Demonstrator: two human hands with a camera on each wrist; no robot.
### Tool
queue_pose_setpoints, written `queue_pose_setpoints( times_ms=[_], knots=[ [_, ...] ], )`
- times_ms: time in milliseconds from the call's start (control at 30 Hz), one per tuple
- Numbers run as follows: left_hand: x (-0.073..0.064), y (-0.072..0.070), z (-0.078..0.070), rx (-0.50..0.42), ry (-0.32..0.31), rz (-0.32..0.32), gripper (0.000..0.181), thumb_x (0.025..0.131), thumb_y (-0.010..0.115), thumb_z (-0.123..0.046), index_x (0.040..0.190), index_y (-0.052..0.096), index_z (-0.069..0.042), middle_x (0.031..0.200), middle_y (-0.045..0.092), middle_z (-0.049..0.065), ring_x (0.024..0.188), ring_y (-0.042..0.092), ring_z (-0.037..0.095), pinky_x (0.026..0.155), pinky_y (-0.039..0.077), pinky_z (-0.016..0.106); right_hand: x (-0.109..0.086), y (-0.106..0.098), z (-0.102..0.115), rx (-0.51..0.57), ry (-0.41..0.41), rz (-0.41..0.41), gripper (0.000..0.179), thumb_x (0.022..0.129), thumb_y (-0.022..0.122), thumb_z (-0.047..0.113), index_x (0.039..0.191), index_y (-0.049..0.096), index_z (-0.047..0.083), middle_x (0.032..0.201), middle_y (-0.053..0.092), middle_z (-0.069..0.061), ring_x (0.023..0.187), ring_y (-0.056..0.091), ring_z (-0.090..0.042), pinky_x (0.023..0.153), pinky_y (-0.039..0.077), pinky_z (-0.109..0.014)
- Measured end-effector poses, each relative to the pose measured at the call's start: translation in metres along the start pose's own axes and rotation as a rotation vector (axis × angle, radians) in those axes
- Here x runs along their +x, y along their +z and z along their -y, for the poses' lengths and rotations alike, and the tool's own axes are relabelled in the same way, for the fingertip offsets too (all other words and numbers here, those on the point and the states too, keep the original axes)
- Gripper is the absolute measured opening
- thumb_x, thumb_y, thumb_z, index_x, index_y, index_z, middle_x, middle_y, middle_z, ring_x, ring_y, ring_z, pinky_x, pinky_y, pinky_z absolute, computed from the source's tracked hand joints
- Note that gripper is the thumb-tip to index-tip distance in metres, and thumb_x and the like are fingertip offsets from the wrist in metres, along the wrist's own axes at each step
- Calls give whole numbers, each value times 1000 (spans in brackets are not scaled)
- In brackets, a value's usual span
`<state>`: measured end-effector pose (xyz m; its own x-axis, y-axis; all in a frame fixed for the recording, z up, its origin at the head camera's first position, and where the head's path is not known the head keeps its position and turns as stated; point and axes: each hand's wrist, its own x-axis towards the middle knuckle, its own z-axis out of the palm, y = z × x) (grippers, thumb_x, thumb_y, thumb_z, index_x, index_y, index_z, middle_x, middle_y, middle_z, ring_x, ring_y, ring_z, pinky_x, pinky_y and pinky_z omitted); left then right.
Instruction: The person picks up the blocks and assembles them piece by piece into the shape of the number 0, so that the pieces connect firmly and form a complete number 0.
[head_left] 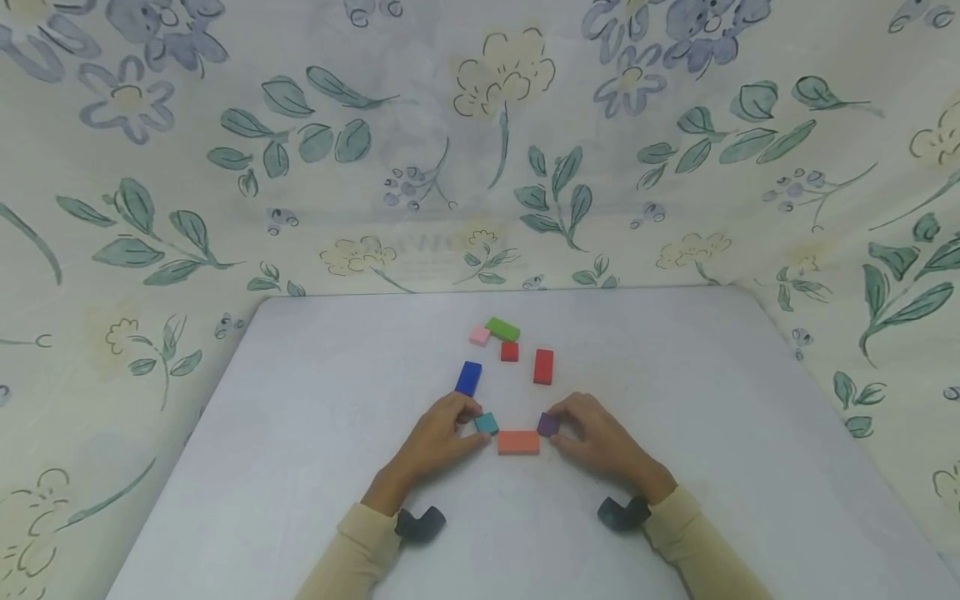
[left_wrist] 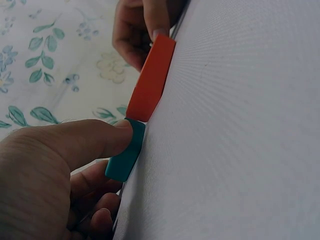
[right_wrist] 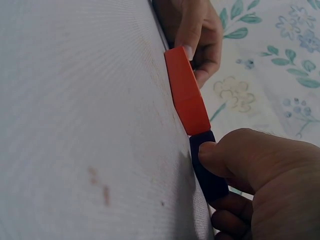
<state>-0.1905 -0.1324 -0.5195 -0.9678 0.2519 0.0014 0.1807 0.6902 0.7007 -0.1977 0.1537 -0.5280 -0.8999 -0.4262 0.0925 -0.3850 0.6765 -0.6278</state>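
My left hand pinches a small teal block between thumb and fingers; in the left wrist view the thumb lies on the teal block. On the other side, my right hand pinches a small purple block, which looks dark navy in the right wrist view. Between the hands an orange block lies flat on the table. The teal and purple blocks sit at its two upper corners, touching it or very close. Just beyond the left fingers lies a blue block.
Farther back on the white table are a red rectangular block, a small red block, a pink block and a green block. Floral cloth rises behind the table's far edge. Dark devices sit at both wrists.
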Motion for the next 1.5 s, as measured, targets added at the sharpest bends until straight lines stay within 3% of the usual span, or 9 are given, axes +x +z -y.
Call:
queue_pose_setpoints(
  times_ms=[333, 1500],
  knots=[
    [0, -1, 0, -8, -1, 4, 33, 84, 79, -26, 111, 62, -17, 106, 62, -4, 101, 58, 14, 90, 53, 36, 0, 0, 2, 4, 32, 2, 33, 86, 77, 22, 117, 63, 25, 106, 59, 17, 105, 54, -3, 95, 54, -34],
    [1, 0, -1, -15, -6, -2, 32, 84, 79, -26, 110, 62, -18, 108, 63, -4, 104, 60, 15, 92, 53, 37, 1, -1, -1, 22, 30, 18, 34, 86, 77, 22, 117, 64, 23, 106, 59, 17, 105, 54, -4, 93, 54, -33]
  ],
)
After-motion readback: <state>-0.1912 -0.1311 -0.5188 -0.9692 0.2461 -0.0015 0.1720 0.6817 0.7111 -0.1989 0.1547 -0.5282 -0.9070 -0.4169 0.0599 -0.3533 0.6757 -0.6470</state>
